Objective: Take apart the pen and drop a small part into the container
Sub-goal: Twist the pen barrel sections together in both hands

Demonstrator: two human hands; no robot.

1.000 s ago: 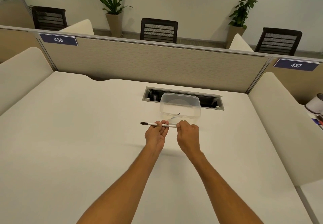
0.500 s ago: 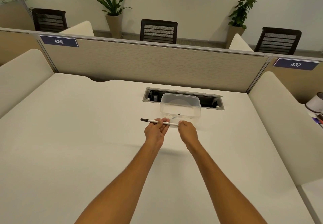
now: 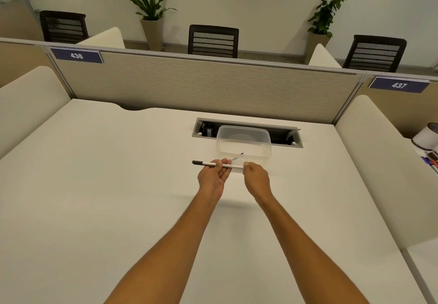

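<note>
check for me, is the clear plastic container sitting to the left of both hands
No, the clear plastic container sits on the white desk beyond the left hand and right hand, slightly to their right.

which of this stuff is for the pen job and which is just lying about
For the job:
pen, held by left hand and right hand
container
thin part near the container's front wall

Lying about:
cable slot
white cup
markers
chairs
plants

Container [image 3: 244,143] sits on the desk [image 3: 118,185], right in front of the cable slot [image 3: 246,131]. Pen [image 3: 213,164] is just in front of it, chairs [image 3: 213,40] behind the divider [image 3: 201,83].
</note>
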